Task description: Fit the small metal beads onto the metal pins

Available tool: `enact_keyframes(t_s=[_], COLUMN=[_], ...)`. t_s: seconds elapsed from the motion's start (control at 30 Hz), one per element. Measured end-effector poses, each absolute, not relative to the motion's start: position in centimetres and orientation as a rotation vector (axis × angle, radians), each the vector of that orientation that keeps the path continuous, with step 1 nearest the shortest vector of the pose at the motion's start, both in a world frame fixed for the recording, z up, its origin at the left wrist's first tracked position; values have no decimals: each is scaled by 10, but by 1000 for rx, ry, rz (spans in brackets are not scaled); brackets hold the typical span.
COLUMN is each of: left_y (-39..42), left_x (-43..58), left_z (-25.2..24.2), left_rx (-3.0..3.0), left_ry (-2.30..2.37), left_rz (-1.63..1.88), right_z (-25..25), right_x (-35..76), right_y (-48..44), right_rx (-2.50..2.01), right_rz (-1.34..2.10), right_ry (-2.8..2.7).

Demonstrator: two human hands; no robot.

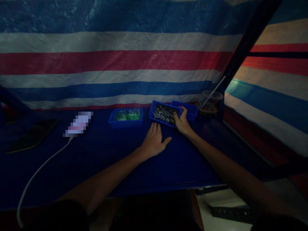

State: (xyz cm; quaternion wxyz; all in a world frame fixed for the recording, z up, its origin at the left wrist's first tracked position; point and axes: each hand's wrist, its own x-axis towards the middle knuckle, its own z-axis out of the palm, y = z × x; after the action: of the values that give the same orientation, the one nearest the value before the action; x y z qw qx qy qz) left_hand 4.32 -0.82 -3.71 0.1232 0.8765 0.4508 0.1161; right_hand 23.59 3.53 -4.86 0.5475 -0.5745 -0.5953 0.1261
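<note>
My right hand (183,122) grips the right end of a blue plastic bin (152,112), thumb over the rim. Many thin metal pieces that look like nails or rivets (164,113) fill that bin, which appears slightly tilted. In front of it my left hand (155,141) lies flat on the blue table, fingers stretched out and thumb apart, holding nothing; its fingertips are close to the bin's lower edge. Behind my right hand stands a second blue bin (193,112), partly hidden. To the left, another blue bin (128,124) holds clear bags with green contents (134,114).
On the blue table (115,160) a phone with a lit, blurred screen (79,123) trails a white cable (43,165). A dark flat device (32,134) lies farther left. At the right back sits a clear lidded container (209,99). Striped tarpaulin (120,61) walls the back.
</note>
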Motion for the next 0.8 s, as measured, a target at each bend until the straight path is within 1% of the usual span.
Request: enact_keyframes(t_s=[0.1, 0.2, 0.4, 0.63, 0.8], left_y=[-2, 6, 9, 5, -3], left_x=[43, 36, 32, 34, 31], left_z=[-32, -26, -28, -23, -9], left_rx=[2619, 2781, 2923, 2937, 2934], left_ry=[1439, 1385, 1267, 1280, 1423], left_rz=[258, 302, 394, 442, 328], right_z=[-49, -47, -41, -42, -40], right_x=[234, 236, 238, 236, 239], right_y=[30, 25, 20, 17, 16], right_rx=[-1305, -1264, -1228, -1233, -1192], right_rz=[107, -17, -179, -358, -476], right_ry=[-1562, -1677, -1780, -1962, -1865])
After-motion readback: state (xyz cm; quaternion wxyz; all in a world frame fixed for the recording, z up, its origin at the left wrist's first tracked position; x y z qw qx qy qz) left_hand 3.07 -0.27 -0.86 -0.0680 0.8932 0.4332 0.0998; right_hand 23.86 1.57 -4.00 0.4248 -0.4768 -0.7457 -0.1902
